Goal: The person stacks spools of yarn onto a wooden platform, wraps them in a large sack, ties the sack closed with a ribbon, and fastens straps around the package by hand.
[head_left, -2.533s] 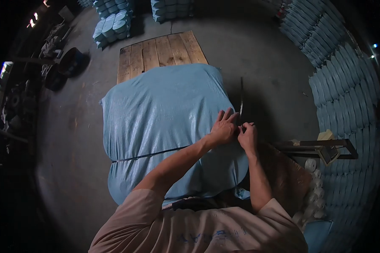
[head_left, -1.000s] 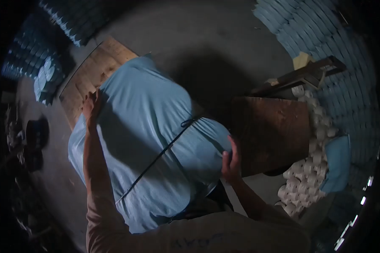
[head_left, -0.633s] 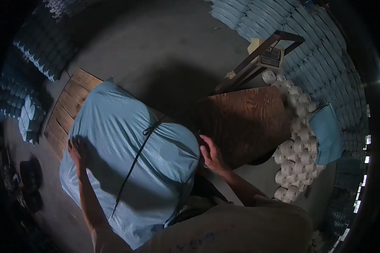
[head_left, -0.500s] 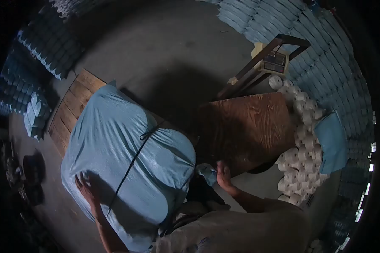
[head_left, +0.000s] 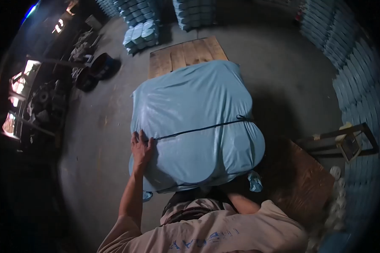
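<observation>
A large light-blue wrapped bundle (head_left: 190, 101) lies in front of my body. A dark strap (head_left: 194, 131) runs across it, with a small knot or bow (head_left: 242, 118) near its right edge. My left hand (head_left: 142, 148) rests on the bundle's left edge beside the strap's end, fingers spread and holding nothing. My right forearm (head_left: 242, 203) reaches in below the bundle's near edge, and the hand at its end is hidden. A crumpled blue flap (head_left: 255, 181) hangs at the near right corner, and a smaller one (head_left: 147, 195) at the near left.
Wooden planks (head_left: 188, 53) extend beyond the bundle. A brown wooden board (head_left: 310, 179), a metal frame (head_left: 369, 139) and white spools (head_left: 336, 202) are on the right. Blue stacks (head_left: 359, 80) line the right side; more stand at the back. Dark tubs (head_left: 102, 66) sit at the left back.
The view has swung left, back toward the planks. My left hand has gone to the bundle's left edge by the strap. My right hand has passed out of sight under the near edge.
</observation>
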Demonstrator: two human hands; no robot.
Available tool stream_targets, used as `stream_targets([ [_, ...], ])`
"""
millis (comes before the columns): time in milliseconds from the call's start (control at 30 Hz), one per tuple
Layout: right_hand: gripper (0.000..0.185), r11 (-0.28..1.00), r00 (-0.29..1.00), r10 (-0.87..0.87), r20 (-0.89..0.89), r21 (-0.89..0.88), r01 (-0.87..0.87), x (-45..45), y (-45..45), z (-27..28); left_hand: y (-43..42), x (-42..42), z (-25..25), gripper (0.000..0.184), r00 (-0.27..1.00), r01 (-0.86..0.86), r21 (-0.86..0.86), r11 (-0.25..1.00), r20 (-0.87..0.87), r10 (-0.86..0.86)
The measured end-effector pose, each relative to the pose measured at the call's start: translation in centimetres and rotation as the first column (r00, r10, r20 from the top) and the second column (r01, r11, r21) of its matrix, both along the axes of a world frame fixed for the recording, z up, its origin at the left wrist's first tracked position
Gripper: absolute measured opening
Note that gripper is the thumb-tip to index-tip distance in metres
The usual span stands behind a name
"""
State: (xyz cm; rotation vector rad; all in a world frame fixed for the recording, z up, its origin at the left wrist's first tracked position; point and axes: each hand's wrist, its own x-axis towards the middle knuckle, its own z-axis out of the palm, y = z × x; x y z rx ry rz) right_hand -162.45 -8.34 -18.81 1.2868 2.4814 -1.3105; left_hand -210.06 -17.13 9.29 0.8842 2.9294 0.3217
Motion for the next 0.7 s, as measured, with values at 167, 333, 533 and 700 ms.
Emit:
stream_targets([
  [167, 0.036, 0.966, 0.995, 0.091, 0.029, 0.241, -0.095, 3.4, 1.5, 0.2, -0.4, 0.3, 0.4, 0.079, 0.999, -0.010, 0.063, 0.998, 0.037, 0.007],
  [333, 0.029, 0.960, 0.966, 0.144, 0.213, 0.206, -0.189, 5.3, 1.7, 10.8, -1.9, -0.1, 0.8, 0.082, 0.998, 0.029, 0.126, 0.992, 0.056, -0.036],
  [533, 0.020, 0.919, 0.997, -0.060, -0.055, -0.393, 0.034, -4.8, -1.4, 39.4, -6.6, 12.0, 7.5, 0.053, -0.008, 0.137, 0.441, 0.887, 0.896, -0.444],
  [700, 0.012, 0.753, 0.924, 0.165, -0.344, -0.562, -0.343, -12.7, -2.7, 52.8, -2.3, 17.6, 8.0, 0.043, -0.951, -0.309, -0.332, 0.891, 0.123, -0.284],
])
